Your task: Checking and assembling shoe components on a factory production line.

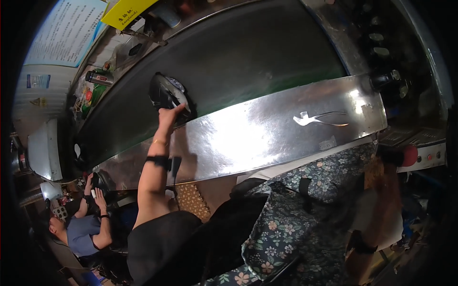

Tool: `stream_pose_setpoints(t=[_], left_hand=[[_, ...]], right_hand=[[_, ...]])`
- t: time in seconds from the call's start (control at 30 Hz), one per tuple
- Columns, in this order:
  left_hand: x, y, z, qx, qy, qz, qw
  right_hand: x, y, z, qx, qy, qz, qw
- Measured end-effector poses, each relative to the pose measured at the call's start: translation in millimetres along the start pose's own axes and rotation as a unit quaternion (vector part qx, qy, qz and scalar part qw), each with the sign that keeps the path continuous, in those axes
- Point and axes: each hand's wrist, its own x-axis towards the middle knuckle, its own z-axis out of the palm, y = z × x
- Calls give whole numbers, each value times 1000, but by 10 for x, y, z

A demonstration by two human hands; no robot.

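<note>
My left hand reaches forward over the metal ledge and grips the near end of a black shoe. That shoe lies on the dark conveyor belt, with a pale grey area along its right side. A pair of lasting pliers, with a hammer-like head, rests on the shiny metal ledge at the right, out of both hands. At the far right my right hand is low, beside the ledge's end. It is dark and blurred, and its fingers cannot be made out.
A co-worker at the lower left handles something small and white near the belt's end. A control box with buttons stands at the right. A dark flask and clutter line the far side, below a yellow box.
</note>
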Motion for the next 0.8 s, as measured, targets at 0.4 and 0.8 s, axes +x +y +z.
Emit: stream_pose_setpoints(t=[0.4,0.8], left_hand=[[-1906,1214,877,-294,-428,109,848],[-3545,2070,2992,-3,-535,585,610]], right_hand=[[304,-1008,1136,283,-225,-88,928],[-401,-721,544,-63,-32,-165,984]])
